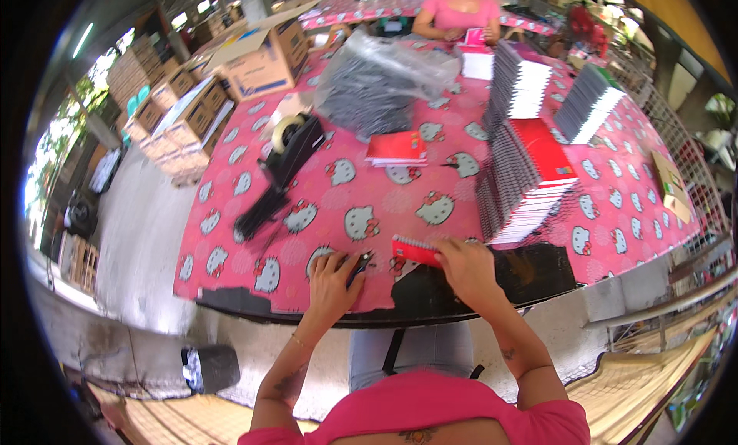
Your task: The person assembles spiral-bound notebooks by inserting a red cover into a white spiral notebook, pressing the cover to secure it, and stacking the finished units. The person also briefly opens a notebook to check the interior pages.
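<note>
My right hand [467, 270] is closed on the end of a small red spiral notebook [413, 251], just above the table's near edge. My left hand [334, 282] rests to the left of it, fingers curled round a small dark hand tool [358, 268] that looks like cutting pliers. The tool's tip points away from me, a short gap from the notebook. To the right rises a tall stack of red-covered spiral notebooks [538, 164], coils facing left. Farther off, a few red notebooks [396, 149] lie flat.
A black tape dispenser [296, 149] and a black object [261, 213] lie at left. Behind them sits a clear bag of dark coils [369, 91]. More notebook stacks [588, 105] stand at far right. A co-worker [461, 11] sits across the table. Cardboard boxes [261, 64] flank the far left.
</note>
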### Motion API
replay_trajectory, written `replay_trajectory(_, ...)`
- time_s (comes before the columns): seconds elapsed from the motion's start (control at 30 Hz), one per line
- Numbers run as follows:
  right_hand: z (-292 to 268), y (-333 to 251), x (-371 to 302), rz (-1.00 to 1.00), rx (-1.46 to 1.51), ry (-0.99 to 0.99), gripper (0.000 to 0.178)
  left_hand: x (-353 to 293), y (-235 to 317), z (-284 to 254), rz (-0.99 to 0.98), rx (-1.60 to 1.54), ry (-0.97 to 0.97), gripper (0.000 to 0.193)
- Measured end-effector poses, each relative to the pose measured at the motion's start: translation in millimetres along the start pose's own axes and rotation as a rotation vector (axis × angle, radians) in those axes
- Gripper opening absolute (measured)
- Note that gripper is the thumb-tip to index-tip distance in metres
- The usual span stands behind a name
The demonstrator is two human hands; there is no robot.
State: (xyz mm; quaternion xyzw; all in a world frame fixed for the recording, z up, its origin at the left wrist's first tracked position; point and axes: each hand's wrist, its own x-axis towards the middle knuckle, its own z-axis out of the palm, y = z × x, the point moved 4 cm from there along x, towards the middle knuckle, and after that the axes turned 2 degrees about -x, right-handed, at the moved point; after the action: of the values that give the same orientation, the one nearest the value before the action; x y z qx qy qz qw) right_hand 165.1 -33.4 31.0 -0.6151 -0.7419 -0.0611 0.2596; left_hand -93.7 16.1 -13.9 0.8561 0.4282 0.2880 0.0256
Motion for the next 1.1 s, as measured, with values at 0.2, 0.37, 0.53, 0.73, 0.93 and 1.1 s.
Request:
replay_trajectory(0.2,-61.6,-17.9,17.4,-0.103,0.029,0.140,0.026,94.7,81.6,-39.6,0.301,-0.424,0.021,0.041)
replay_trajectory(0.37,-141.6,2.6,24.0,0.067,0.224,0.462,0.029,178.2,121.3,-60.4,0.280,-0.949,0.179,0.043)
replay_trajectory(0.53,-198.9,38.0,43.6,0.388,0.278,0.686,0.025,258.1,173.9,-43.5,0.253,-1.198,0.204,0.039)
replay_trajectory(0.73,-189.2,131.8,62.3,0.490,0.010,0.463,0.021,328.6,196.5,16.7,0.398,-0.598,0.186,0.026)
replay_trajectory(0.93,-191.7,123.0,46.7,0.312,-0.148,0.647,0.023,306.8,154.7,31.9,0.316,-0.776,0.449,0.023)
replay_trajectory(1.1,-194.2,52.5,22.0,0.013,-0.076,0.674,0.020,274.3,0.8,57.3,0.274,-0.389,0.053,0.027)
